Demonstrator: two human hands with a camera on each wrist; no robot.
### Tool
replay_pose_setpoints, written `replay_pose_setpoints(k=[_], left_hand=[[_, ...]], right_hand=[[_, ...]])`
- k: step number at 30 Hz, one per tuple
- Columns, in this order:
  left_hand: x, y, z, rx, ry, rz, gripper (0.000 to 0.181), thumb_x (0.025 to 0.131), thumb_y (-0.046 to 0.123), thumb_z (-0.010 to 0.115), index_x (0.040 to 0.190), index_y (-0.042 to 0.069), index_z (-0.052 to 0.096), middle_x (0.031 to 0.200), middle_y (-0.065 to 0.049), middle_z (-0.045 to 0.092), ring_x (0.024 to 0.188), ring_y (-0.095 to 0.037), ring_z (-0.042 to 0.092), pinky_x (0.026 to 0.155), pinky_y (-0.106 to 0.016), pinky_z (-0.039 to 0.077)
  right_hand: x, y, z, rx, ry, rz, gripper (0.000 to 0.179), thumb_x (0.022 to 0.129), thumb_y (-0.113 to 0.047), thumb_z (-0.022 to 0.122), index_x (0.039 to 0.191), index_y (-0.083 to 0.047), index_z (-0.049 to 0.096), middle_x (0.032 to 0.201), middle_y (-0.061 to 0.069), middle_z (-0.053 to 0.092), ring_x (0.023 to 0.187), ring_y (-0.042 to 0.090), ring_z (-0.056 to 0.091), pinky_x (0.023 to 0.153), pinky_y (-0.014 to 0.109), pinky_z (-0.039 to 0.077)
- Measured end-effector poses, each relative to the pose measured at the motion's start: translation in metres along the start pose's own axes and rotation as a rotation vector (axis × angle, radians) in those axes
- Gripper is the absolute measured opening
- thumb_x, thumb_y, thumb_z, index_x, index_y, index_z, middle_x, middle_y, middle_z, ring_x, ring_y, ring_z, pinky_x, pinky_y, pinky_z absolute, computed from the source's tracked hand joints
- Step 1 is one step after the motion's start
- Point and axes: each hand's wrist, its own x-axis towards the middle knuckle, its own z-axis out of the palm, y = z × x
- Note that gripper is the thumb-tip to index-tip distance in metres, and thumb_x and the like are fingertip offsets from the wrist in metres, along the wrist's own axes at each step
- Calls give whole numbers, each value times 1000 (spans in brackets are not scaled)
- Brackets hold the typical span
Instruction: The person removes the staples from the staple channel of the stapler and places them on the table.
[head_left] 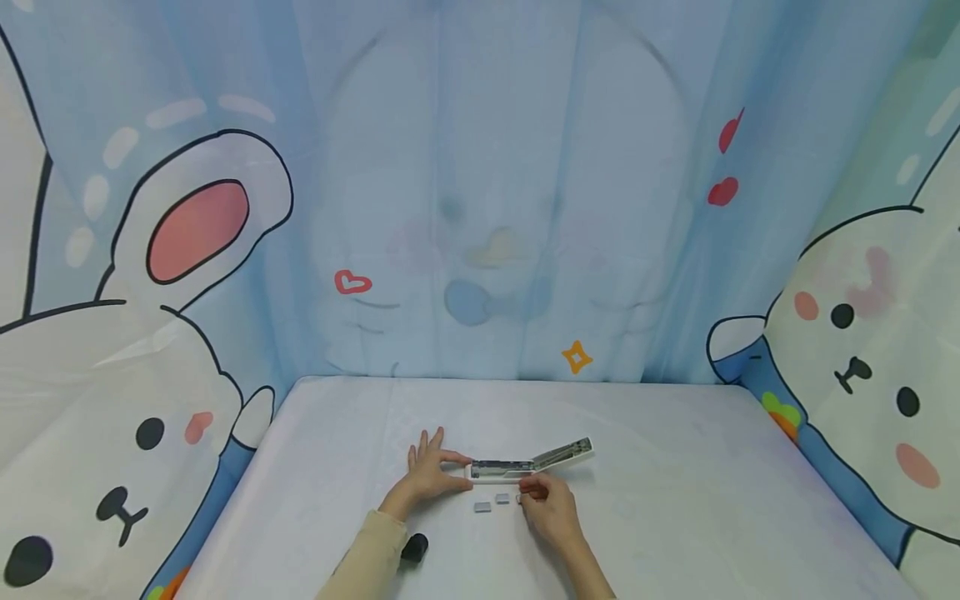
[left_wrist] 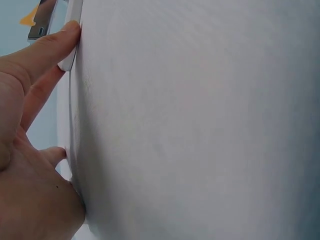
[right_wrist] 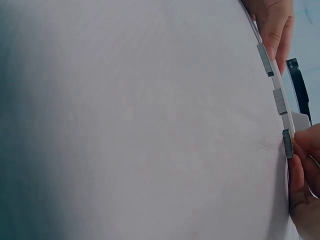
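A white stapler (head_left: pixel 501 481) lies opened on the table, its metal channel exposed and its top arm (head_left: pixel 564 453) tilted up to the right. My left hand (head_left: pixel 427 473) grips the stapler's left end between thumb and forefinger, the other fingers spread. At the stapler's near side, my right hand (head_left: pixel 551 508) has its fingers curled around a small grey staple strip (right_wrist: pixel 287 144), partly hidden in the head view. Two more grey blocks of staples, one left (head_left: pixel 482 507) and one right (head_left: pixel 502 498), lie on the cloth in front of the stapler.
A white cloth covers the table (head_left: pixel 675 500). Beside the left sleeve (head_left: pixel 367 557) is a small black object (head_left: pixel 414 547). Behind the table hangs a light blue curtain (head_left: pixel 487 167) printed with cartoon animals.
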Motion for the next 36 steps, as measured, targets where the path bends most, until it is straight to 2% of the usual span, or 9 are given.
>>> replay_pose_setpoints(k=[4, 7, 14, 20, 23, 29, 36], left_hand=[[2, 2, -4, 28, 0, -6, 33, 73, 26, 86, 102, 13, 78, 157, -30, 22, 145, -53, 2, 113, -66, -3], [5, 1, -7, 60, 4, -10, 36, 74, 29, 85, 106, 15, 78, 156, -30, 24, 145, -53, 5, 113, -66, 0], [6, 2, -12, 93, -26, 8, 48, 83, 40, 77, 125, 15, 70, 155, -29, 27, 143, -56, 8, 111, -69, 5], [9, 8, -16, 155, -33, 28, 59, 86, 43, 72, 137, 15, 60, 156, -27, 27, 144, -54, 10, 112, -68, 6], [10, 12, -19, 173, -32, 39, 60, 87, 42, 72, 138, 14, 59, 155, -28, 28, 143, -54, 12, 112, -68, 7], [10, 19, -23, 188, -18, 50, 62, 88, 43, 71, 141, 13, 55, 155, -28, 26, 143, -55, 11, 112, -68, 6], [8, 23, -28, 201, 16, 81, 55, 89, 39, 70, 136, 12, 60, 155, -28, 28, 143, -55, 12, 111, -70, 6]], right_hand=[[2, -2, -4, 4, 0, 19, 18, 81, 6, 67, 98, 1, 70, 93, 9, 70, 85, 21, 65, 75, 33, 55], [3, -2, -7, 32, 1, -24, 16, 82, 6, 67, 98, 3, 70, 95, 14, 71, 88, 27, 68, 78, 37, 56], [6, -7, -13, 55, 19, -76, 14, 83, 3, 68, 98, 6, 70, 96, 17, 71, 90, 31, 69, 80, 36, 57], [10, -15, -19, 47, 15, -117, 13, 84, 2, 70, 97, 5, 70, 93, 15, 72, 86, 27, 68, 77, 30, 56], [12, -19, -23, 56, 14, -134, 13, 84, 2, 70, 96, 6, 69, 93, 15, 72, 87, 27, 69, 78, 30, 56], [20, -30, -30, 48, 17, -141, 17, 85, 0, 68, 101, 6, 69, 97, 15, 71, 91, 29, 68, 83, 39, 56], [27, -42, -35, 40, 13, -154, 21, 88, -5, 70, 107, 3, 68, 109, 20, 69, 97, 35, 68, 83, 42, 57]])
